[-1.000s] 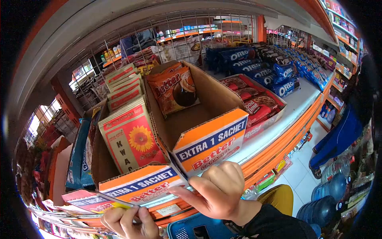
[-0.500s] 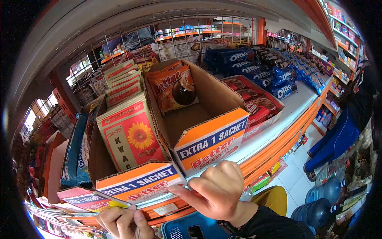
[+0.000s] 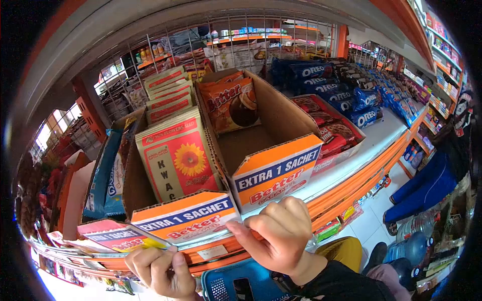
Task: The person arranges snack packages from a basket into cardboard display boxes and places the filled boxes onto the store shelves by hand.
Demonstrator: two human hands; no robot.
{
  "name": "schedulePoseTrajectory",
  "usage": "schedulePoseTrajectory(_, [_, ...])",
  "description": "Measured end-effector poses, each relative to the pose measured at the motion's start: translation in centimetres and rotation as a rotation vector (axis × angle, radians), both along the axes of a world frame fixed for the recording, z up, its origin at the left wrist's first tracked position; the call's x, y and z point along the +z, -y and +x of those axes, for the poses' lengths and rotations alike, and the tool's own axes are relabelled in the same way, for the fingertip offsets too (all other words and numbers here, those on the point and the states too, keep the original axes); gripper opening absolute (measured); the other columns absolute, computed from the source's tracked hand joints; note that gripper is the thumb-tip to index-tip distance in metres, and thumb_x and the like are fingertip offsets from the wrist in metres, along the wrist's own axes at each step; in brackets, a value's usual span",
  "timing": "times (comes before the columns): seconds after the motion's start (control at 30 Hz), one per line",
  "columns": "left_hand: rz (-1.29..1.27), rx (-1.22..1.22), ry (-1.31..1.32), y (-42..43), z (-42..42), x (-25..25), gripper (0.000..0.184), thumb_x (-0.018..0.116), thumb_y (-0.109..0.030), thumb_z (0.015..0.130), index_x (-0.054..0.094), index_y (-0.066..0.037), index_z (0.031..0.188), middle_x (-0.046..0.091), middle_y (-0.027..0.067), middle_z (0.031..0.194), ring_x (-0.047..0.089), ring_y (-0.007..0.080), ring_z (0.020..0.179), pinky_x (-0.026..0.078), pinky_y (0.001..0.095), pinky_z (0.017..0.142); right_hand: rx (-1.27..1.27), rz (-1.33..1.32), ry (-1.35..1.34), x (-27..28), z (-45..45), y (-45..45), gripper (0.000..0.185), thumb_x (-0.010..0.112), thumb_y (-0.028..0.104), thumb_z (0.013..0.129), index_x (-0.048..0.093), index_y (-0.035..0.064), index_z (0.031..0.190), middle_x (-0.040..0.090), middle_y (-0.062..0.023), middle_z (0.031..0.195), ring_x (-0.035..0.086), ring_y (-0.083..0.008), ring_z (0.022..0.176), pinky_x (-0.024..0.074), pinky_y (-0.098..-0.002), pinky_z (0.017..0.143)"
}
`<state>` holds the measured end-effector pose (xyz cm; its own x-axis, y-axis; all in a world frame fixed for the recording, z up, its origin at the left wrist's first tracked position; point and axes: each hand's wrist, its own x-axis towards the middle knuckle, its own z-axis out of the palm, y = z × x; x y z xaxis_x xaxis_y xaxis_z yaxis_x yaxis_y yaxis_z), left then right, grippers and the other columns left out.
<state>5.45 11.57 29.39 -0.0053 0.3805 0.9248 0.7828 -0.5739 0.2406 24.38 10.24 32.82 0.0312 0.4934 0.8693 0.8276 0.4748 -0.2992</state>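
Note:
My left hand (image 3: pixel 161 271) is at the shelf's front edge, below a box of sunflower seed packets (image 3: pixel 175 160). Its fingers are curled with the thumb close to them; anything in the pinch is too small to make out. Closed into a fist, my right hand (image 3: pixel 278 238) sits before the orange Better box (image 3: pixel 276 175). Its thumb points left at the lower corner of the seed packets' box (image 3: pixel 183 220); whether they touch I cannot tell. The right palm is hidden. One orange Better packet (image 3: pixel 231 105) leans upright at the back of its box.
Right of the boxes lie red biscuit packs (image 3: pixel 336 135) and blue Oreo packs (image 3: pixel 364 117). A blue basket (image 3: pixel 216 278) with a phone (image 3: pixel 243 289) is below. Wire mesh stands behind. At the right are a person's blue-clad leg (image 3: pixel 422 185) and large water bottles (image 3: pixel 414 248).
The view has shifted, so the shelf and boxes appear farther right. Both hands keep nearly the same curled pose at the shelf edge. More of the blue basket shows.

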Motion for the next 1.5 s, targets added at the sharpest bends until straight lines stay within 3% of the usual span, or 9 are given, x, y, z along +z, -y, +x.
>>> schedulePoseTrajectory(0.03, [-0.005,-0.01,-0.046,0.1,-0.1,0.2,0.013,0.06,-0.006,0.075,0.049,-0.004,0.068,0.044,0.0045,0.076,0.042,0.0216,0.076,0.036,0.0352,0.074,0.013,-0.016,0.001,0.1,0.0,0.0,0.026,0.076,0.018,0.07,0.053,0.0112,0.059,0.044,0.0009,0.053,0.039,-0.0175,0.051,0.0295,-0.0304,0.05])
schedulePoseTrajectory(0.07, [0.023,0.001,0.028,-0.1,0.1,0.1,0.013,0.068,-0.012,0.064,0.056,-0.007,0.064,0.048,0.003,0.074,0.044,0.0236,0.076,0.038,0.0365,0.072,0.006,-0.026,0.001,0.1,0.0,0.1,0.025,0.075,0.017,0.07,0.053,0.0105,0.059,0.044,-0.0002,0.054,0.039,-0.0183,0.051,0.0297,-0.0308,0.051])
schedulePoseTrajectory(0.43, [-0.096,-0.032,-0.036,0.8,-0.5,1.1,0.011,0.07,-0.01,0.066,0.064,-0.008,0.074,0.052,0.0021,0.078,0.046,0.0219,0.08,0.038,0.0348,0.075,-0.029,0.096,-0.016,-0.4,-0.5,-0.4,0.026,0.072,0.016,0.069,0.049,0.0101,0.059,0.038,-0.0028,0.056,0.038,-0.0215,0.052,0.0286,-0.0337,0.048])
schedulePoseTrajectory(0.9, [-0.017,-0.117,-0.04,0.7,-0.7,1.7,0.014,0.067,-0.001,0.065,0.061,-0.006,0.078,0.053,0.0066,0.081,0.048,0.0241,0.08,0.039,0.0341,0.073,-0.067,0.186,0.005,-1.0,-1.0,-0.8,0.028,0.079,0.018,0.064,0.054,0.008,0.071,0.049,-0.005,0.063,0.046,-0.0231,0.058,0.0334,-0.0333,0.053])
schedulePoseTrajectory(0.97, [-0.028,-0.127,-0.038,0.8,-0.8,1.8,0.015,0.068,-0.002,0.066,0.062,-0.005,0.079,0.054,0.0072,0.081,0.048,0.0247,0.081,0.039,0.0341,0.073,0.064,0.226,-0.228,-1.0,-0.8,-0.4,0.027,0.077,0.015,0.066,0.056,0.0064,0.082,0.056,-0.0066,0.074,0.052,-0.0238,0.066,0.0376,-0.0336,0.06])
schedulePoseTrajectory(1.03, [-0.029,-0.144,-0.046,0.9,-0.9,2.0,0.016,0.068,-0.003,0.066,0.062,-0.005,0.08,0.054,0.0076,0.082,0.048,0.0252,0.082,0.039,0.0348,0.074,-0.056,0.422,0.009,1.0,0.8,0.4,0.028,0.068,0.005,0.073,0.056,0.004,0.098,0.06,-0.0095,0.092,0.055,-0.0266,0.084,0.0387,-0.0389,0.077])
schedulePoseTrajectory(1.13, [-0.039,-0.131,-0.066,1.0,-1.0,2.0,0.015,0.068,-0.004,0.068,0.062,-0.005,0.082,0.053,0.0078,0.084,0.048,0.0265,0.084,0.039,0.0361,0.076,-0.097,0.316,0.205,4.4,2.7,-0.2,0.028,0.057,0.017,0.084,0.056,0.0074,0.111,0.056,-0.0087,0.108,0.049,-0.0307,0.101,0.0346,-0.0432,0.09])
schedulePoseTrajectory(1.33, [0.018,-0.106,-0.071,0.7,-0.7,1.5,0.012,0.067,-0.01,0.072,0.061,-0.007,0.082,0.052,0.0054,0.086,0.047,0.0253,0.084,0.038,0.037,0.076,-0.02,0.113,0.403,5.9,5.1,-2.2,0.018,0.056,0.021,0.085,0.057,0.0044,0.089,0.055,-0.011,0.083,0.051,-0.0305,0.089,0.0349,-0.0445,0.09])
schedulePoseTrajectory(1.5, [0.009,-0.108,-0.076,0.8,-0.8,1.5,0.013,0.067,-0.01,0.072,0.061,-0.007,0.083,0.052,0.0053,0.087,0.046,0.0251,0.085,0.038,0.0369,0.077,0.012,0.11,0.361,6.2,5.0,-0.2,0.019,0.057,0.023,0.085,0.058,0.005,0.09,0.056,-0.0095,0.083,0.052,-0.0287,0.09,0.0344,-0.0444,0.091])
